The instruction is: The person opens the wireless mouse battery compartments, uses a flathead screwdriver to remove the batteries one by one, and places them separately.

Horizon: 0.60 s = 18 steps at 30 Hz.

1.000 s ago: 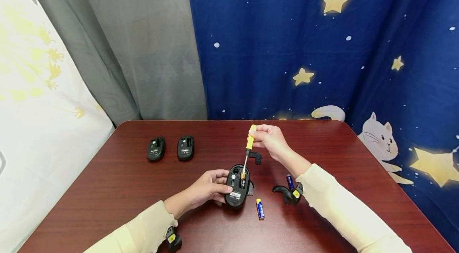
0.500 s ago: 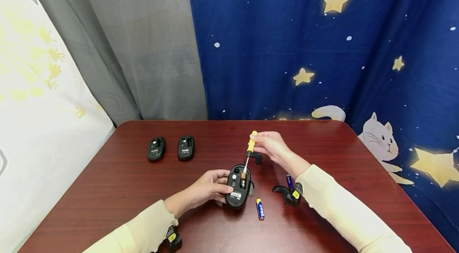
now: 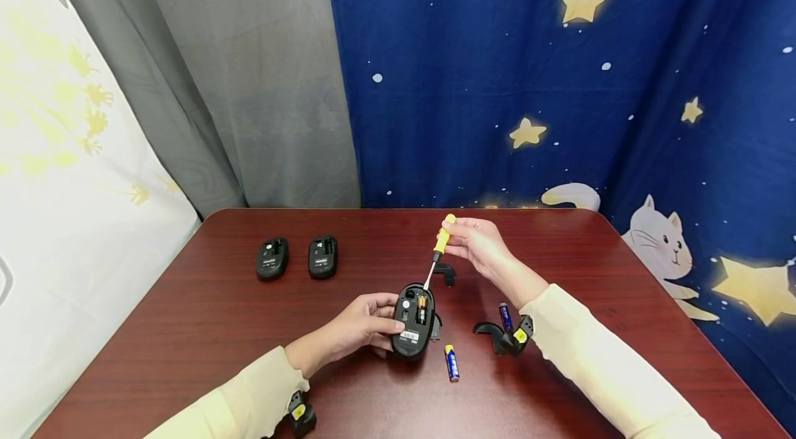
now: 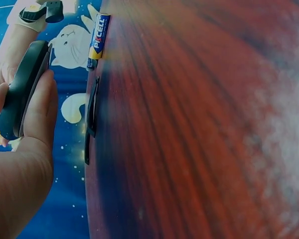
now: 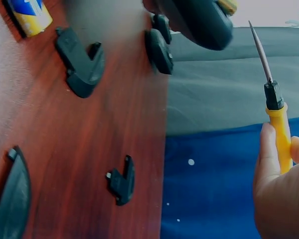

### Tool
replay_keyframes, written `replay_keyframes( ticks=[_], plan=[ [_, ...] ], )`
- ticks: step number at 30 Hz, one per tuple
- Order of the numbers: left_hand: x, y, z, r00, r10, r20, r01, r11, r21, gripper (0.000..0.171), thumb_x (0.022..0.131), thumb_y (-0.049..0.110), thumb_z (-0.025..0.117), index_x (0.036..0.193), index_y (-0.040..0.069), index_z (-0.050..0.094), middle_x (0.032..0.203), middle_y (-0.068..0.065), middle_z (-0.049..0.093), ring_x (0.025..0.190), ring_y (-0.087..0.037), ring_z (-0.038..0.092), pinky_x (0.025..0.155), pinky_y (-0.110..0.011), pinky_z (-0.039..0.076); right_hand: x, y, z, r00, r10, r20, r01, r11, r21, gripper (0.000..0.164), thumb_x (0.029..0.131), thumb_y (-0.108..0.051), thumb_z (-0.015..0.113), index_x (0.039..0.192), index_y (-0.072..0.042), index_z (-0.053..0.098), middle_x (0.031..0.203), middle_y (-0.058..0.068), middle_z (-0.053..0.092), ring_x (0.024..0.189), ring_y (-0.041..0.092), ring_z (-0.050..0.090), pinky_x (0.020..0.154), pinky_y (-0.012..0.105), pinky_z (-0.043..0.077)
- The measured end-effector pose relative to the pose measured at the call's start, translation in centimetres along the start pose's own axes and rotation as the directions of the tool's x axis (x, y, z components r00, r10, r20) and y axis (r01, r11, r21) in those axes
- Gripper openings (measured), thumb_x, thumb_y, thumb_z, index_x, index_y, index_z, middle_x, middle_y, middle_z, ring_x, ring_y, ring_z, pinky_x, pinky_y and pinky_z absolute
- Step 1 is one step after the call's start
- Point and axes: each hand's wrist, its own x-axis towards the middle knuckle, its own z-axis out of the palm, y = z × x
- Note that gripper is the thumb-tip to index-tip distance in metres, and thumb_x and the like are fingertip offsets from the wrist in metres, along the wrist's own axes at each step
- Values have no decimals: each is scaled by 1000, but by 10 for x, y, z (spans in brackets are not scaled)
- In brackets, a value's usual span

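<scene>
My left hand [image 3: 362, 323] grips a black computer mouse [image 3: 408, 346], underside up, thumb across its lower part. In the mouse's open compartment is a gold-and-black battery [image 3: 422, 310], its gold end at the top. My right hand [image 3: 477, 243] pinches the yellow handle of a screwdriver [image 3: 442, 240], whose metal shaft slants down to the mouse's top end. In the right wrist view the screwdriver [image 5: 276, 122] has its tip apart from the mouse [image 5: 202, 22]. The left wrist view shows the mouse [image 4: 23, 92] held between thumb and fingers, off the table.
A blue-and-yellow battery [image 3: 452, 363] lies right of the mouse, with another blue battery [image 3: 506, 316] near my right wrist. Black battery covers [image 5: 80, 62] lie about on the table [image 3: 205, 328]. Two more mice [image 3: 271, 259], undersides up, rest at the back left.
The screwdriver tip has come up off the battery's gold end to the mouse's top edge. My right hand has shifted up and right; the left hand and mouse barely move.
</scene>
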Motion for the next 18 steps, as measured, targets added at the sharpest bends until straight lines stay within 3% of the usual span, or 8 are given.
replay_keyframes(
  ticks=[7, 14, 18],
  plan=[
    [-1, 2, -1, 1000, 8, -3, -8, 1000, -13, 48, 86, -3, 63, 129, -14, 45, 110, -19, 65, 91, -23, 67, 73, -41, 57, 0, -13, -12, 999, -33, -14, 33, 999, 37, 20, 96, -2, 58, 114, 7, 55, 83, 5, 69, 79, 16, 69, 72, 30, 57],
    [-2, 2, -2, 1000, 0, -15, -1, 1000, -18, 49, 86, -3, 64, 130, -14, 45, 111, -20, 65, 91, -23, 67, 73, -41, 58, 6, -20, -31, 999, -8, -42, 8, 1000, -2, 42, 98, -6, 57, 134, 12, 44, 85, 2, 68, 79, 13, 68, 72, 26, 57],
    [-3, 3, -3, 1000, -2, -19, 1, 1000, -14, 49, 86, -3, 64, 130, -13, 45, 112, -20, 65, 91, -23, 67, 73, -40, 58, 10, -22, -45, 997, -9, -71, 8, 1000, -21, 48, 98, -6, 57, 138, 13, 40, 84, 0, 66, 75, 9, 65, 70, 24, 56]
  ],
)
